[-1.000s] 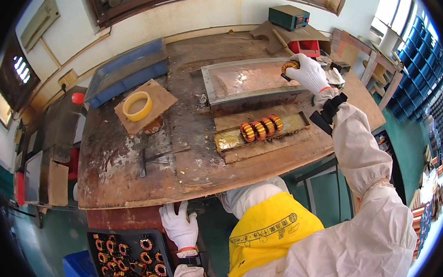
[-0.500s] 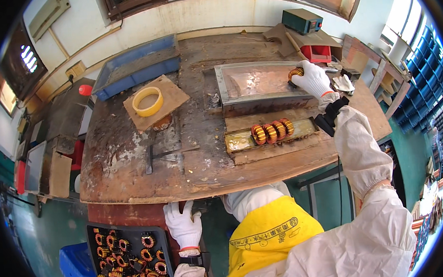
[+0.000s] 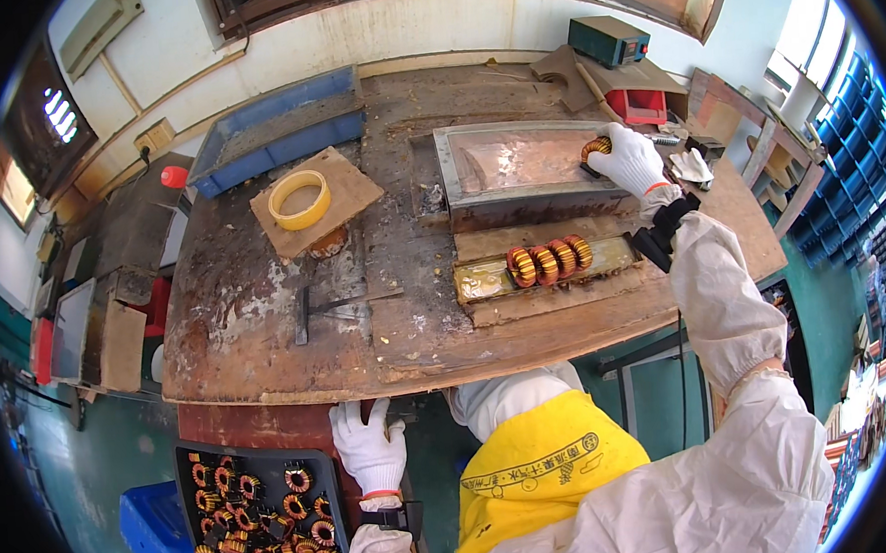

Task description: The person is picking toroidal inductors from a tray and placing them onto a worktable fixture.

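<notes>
In a white glove, my right hand [image 3: 629, 161] is closed on a copper-wound ring coil [image 3: 594, 149]. It keeps the coil at the right end of a rectangular metal trough [image 3: 446, 176] whose inside looks shiny; whether the coil touches it I cannot tell. Nearer me, several similar coils [image 3: 548, 262] stand in a row on a shallow, narrow tray [image 3: 478, 283]. My left hand [image 3: 372, 452], also gloved, lies low by the table's front edge with its fingers apart and nothing in it. Beside it is a black tray [image 3: 328, 473] full of loose ring coils.
A yellow tape roll [image 3: 281, 210] lies on a square board [image 3: 356, 189]. Behind it stands a blue bin [image 3: 256, 158]. A flat metal tool [image 3: 303, 316] lies on the wooden table [image 3: 236, 347]. At the back right are a green box [image 3: 606, 40] and a red holder [image 3: 636, 106].
</notes>
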Demonstrator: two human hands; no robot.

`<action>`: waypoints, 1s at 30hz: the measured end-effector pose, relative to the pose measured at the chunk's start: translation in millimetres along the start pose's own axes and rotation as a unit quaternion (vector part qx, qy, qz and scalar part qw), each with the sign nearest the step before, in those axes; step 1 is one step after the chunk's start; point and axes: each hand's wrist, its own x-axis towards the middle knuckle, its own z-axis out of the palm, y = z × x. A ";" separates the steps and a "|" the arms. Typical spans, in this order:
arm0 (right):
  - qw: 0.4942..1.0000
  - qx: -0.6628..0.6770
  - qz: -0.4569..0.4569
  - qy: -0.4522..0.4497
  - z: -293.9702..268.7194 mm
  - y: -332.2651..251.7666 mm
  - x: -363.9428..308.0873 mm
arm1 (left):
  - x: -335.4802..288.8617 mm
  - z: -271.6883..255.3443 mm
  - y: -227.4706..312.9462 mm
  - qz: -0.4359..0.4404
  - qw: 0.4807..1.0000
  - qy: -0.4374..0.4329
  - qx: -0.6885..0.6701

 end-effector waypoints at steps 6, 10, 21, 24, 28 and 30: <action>1.000 -0.007 0.002 0.004 -1.9 2.4 0.1 | 1.0 -0.7 0.6 -0.005 1.000 -0.009 0.001; 0.999 0.026 0.029 -0.019 -17.0 -5.7 -3.2 | 0.1 -1.3 1.4 -0.006 1.000 -0.007 0.005; 0.923 0.326 0.176 -0.108 -57.3 63.3 -29.6 | -0.8 0.6 2.0 0.034 0.999 0.020 0.013; 0.887 0.387 0.220 -0.126 -35.7 118.5 -36.7 | 0.9 4.3 -1.4 0.051 0.999 0.019 0.000; 0.841 0.474 0.259 -0.018 -14.2 151.1 -61.3 | -0.3 5.2 -2.3 0.056 0.998 0.019 0.022; 0.840 0.439 0.286 -0.143 -17.5 162.2 -72.0 | -0.5 3.6 -2.4 0.046 0.999 0.012 0.023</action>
